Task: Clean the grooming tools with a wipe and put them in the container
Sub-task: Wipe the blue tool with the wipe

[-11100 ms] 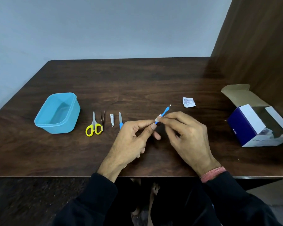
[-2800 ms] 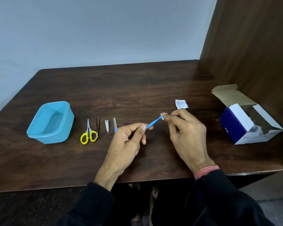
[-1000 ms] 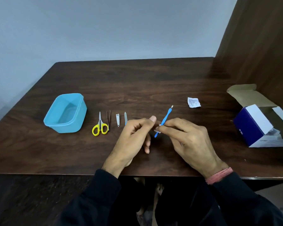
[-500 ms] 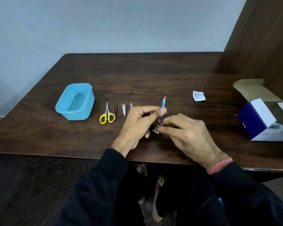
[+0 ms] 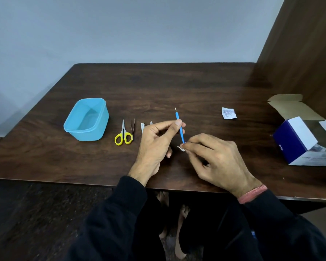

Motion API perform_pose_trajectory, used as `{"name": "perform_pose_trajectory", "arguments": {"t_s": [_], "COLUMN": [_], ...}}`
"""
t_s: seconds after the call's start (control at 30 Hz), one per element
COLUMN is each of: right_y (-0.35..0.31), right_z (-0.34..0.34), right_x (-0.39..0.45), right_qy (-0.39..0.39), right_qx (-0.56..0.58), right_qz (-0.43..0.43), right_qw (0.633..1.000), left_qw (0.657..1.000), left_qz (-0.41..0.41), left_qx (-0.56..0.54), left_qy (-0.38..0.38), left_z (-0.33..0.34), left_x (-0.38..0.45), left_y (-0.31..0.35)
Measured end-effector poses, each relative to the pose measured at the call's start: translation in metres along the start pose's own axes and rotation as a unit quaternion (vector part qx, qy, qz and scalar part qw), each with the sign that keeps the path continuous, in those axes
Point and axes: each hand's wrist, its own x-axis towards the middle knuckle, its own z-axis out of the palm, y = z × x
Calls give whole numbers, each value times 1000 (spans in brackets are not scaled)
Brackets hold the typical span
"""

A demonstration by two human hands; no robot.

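My left hand point(image 5: 154, 146) pinches a thin blue tool point(image 5: 180, 132) with a metal tip, held nearly upright above the table. My right hand point(image 5: 215, 159) pinches a small white wipe point(image 5: 181, 148) at the tool's lower end. A light blue container point(image 5: 100, 125) stands open at the left. Between it and my left hand lie yellow-handled scissors point(image 5: 123, 134), tweezers point(image 5: 133, 127), a nail clipper point(image 5: 142, 127) and a nail file point(image 5: 151, 122) that my left hand partly hides.
A torn white wipe sachet point(image 5: 229, 113) lies on the dark wooden table point(image 5: 177, 87) to the right. An open blue and white cardboard box point(image 5: 305, 140) sits at the far right beside a wooden side panel point(image 5: 305, 44).
The blue tool has turned from slanting to nearly upright. My right hand with the wipe has slid down to its lower end, while my left hand holds it higher up.
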Motion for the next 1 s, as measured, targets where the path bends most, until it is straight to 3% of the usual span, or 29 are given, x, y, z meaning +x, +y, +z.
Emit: {"name": "perform_pose_trajectory", "arguments": {"t_s": [0.47, 0.7, 1.0], "right_y": [1, 10, 12], "right_z": [1, 6, 4], "right_x": [2, 2, 4], "right_qy": [-40, -2, 43], "right_qx": [-4, 36, 45], "right_qz": [17, 158, 210], "right_qw": [999, 987, 976], "left_qw": [1000, 999, 982], "left_qz": [18, 32, 75], "left_qx": [18, 21, 142], "left_qy": [13, -21, -104], "left_z": [-1, 0, 4], "left_x": [2, -1, -3], "left_y": [-6, -8, -13]}}
